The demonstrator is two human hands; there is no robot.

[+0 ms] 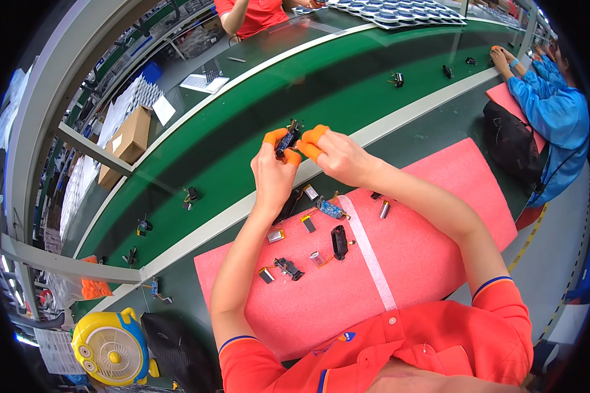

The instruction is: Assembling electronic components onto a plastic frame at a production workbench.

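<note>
Above the green conveyor belt, my left hand (273, 171) pinches a small black-and-blue electronic assembly (286, 141) between finger and thumb. My right hand (339, 156) is closed at the right edge of the same assembly, its fingertips pressed together there; the exact contact is hidden. Orange finger cots cover fingertips on both hands. Below them, on a pink foam mat (413, 262), lie a blue circuit board with wires (332, 209), a black housing (339, 242), a black part (288, 268) and several small silver battery cells (276, 236).
More small assemblies sit along the green belt (242, 141), one of them (190, 196) to the left. A yellow-and-blue fan (113, 347) stands at lower left beside a black bag (176, 347). At right a co-worker in blue (557, 111) reaches to the belt; a person in red (259, 16) is across it.
</note>
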